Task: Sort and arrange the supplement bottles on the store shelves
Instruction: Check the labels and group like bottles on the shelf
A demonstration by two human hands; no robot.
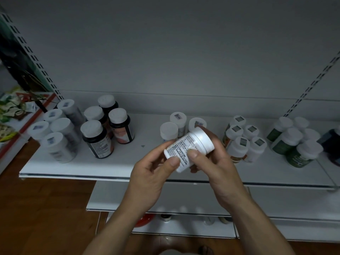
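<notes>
Both hands pinch 1 white bottle (188, 149), tilted above the shelf (128, 166): left hand (152, 173) at its base, right hand (213, 162) alongside. Step looks like label check; next, stand it with the white-capped group (176, 126) behind.

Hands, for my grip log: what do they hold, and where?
A white bottle: left hand pinches its bottom end, right hand grips its body below the cap.

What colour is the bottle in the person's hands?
White bottle with black print, head view.
</notes>
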